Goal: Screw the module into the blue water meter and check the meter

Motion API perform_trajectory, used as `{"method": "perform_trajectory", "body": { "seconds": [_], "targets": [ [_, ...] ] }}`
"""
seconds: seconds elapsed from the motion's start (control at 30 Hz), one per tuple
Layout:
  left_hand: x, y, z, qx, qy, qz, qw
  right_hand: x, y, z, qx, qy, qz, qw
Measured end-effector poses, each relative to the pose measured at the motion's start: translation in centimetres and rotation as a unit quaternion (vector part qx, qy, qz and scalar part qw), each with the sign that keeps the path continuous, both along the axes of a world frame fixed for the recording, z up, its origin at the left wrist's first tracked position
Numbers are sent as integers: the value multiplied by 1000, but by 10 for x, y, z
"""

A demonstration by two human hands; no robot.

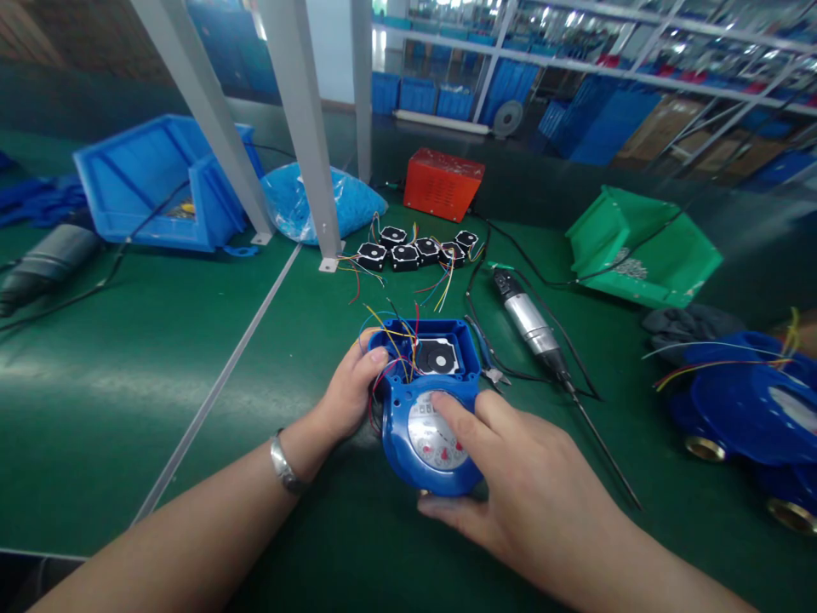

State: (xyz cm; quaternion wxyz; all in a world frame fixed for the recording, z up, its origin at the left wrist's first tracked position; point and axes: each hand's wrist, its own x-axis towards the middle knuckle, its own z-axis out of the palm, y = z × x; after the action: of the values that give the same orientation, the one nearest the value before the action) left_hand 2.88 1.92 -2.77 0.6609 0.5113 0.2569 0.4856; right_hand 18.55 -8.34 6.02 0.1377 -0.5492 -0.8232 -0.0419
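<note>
A blue water meter (397, 443) with a round white dial stands in front of me, between my two hands. Its upper box is uncovered and shows a black-and-white module (439, 357) inside, with thin coloured wires (401, 347) sticking up at the left. My left hand (351, 383) grips the box's left side, thumb by the wires. Around the right and lower side of the meter curls my right hand (511, 460), its index finger over the dial and its thumb at the lower edge. A pair of cutting pliers (494, 375) lies just beside the box, partly hidden.
Several black modules with wires (405, 255) lie behind the meter. An electric screwdriver (533, 328) with a long bit is to the right. More blue meters (734, 409), a green bin (670, 247), a blue bin (146, 187), an orange box (443, 183) and metal posts (299, 119) stand around.
</note>
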Motion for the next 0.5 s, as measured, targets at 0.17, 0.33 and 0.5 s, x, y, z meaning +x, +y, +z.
{"method": "perform_trajectory", "body": {
  "seconds": [0.17,0.33,0.5],
  "targets": [
    [0,1,-1,-4,-1,-1,1000,0,0,-4,11,10,7,1000],
    [0,0,-2,-10,-2,1,1000,-1,0,-4,22,9,0,1000],
    [0,0,-3,-10,-4,2,1000,-1,-2,-4,24,13,11,1000]
  ]
}}
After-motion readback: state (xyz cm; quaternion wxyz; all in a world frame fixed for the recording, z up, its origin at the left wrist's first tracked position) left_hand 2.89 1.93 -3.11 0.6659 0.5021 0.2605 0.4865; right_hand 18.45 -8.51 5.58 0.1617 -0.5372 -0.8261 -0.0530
